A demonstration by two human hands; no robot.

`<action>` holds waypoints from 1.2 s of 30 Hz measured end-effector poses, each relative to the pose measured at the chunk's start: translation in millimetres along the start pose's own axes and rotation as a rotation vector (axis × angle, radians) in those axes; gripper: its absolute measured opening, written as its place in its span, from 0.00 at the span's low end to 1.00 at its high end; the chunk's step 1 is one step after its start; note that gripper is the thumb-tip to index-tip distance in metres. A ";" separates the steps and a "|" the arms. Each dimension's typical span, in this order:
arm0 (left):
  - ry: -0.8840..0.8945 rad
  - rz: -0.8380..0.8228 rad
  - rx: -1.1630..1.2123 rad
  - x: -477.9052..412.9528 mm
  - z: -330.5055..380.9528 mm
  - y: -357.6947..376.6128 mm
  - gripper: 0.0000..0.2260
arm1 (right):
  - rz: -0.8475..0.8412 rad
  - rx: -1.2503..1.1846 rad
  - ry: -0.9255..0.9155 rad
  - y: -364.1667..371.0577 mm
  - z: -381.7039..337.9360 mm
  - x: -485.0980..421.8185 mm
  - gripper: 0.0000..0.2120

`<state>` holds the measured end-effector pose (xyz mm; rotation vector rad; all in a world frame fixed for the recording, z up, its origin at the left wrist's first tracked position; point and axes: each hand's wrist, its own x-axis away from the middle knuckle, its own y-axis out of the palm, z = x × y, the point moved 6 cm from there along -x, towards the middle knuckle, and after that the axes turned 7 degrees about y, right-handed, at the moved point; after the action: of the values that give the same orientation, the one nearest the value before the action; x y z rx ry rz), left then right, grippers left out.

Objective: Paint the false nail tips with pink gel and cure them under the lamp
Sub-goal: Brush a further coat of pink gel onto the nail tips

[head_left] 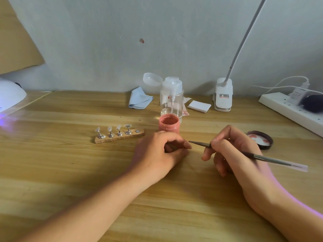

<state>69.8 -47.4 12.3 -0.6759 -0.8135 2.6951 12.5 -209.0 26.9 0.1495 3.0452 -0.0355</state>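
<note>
A pale wooden table (52, 163) ran up to a plain grey-white wall (104, 41). At the far left edge a white curing lamp (10, 96) was cut off by the frame, casting violet light on the wood. Further right stood a wooden holder (120, 137) with four clear nail tips (118, 127) on metal stands; its fifth spot showed only a bare magnet. The left hand (157, 154) rested on the table, its fingers curled and pressed together; whether they pinched a small stand was hidden. Just behind it sat the open jar of pink gel (169, 124), with a clear pump bottle (172, 98) and a blue cloth (139, 99) beyond. The right hand (234, 151) had its fingers pinching a thin brush (201, 143), tip pointing at the left fingers. The jar's lid (260, 139) lay near. A clip lamp base (222, 95) and a power strip (288, 109) followed, the strip partly out of frame.
</note>
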 end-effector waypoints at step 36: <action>-0.052 0.001 -0.020 0.9 -1.7 -2.2 0.04 | 0.035 0.152 -0.019 1.4 -3.3 0.0 0.09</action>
<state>70.0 -44.5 11.9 -0.6131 -0.8544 2.7196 12.3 -207.5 30.2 0.2115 3.0186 -0.2652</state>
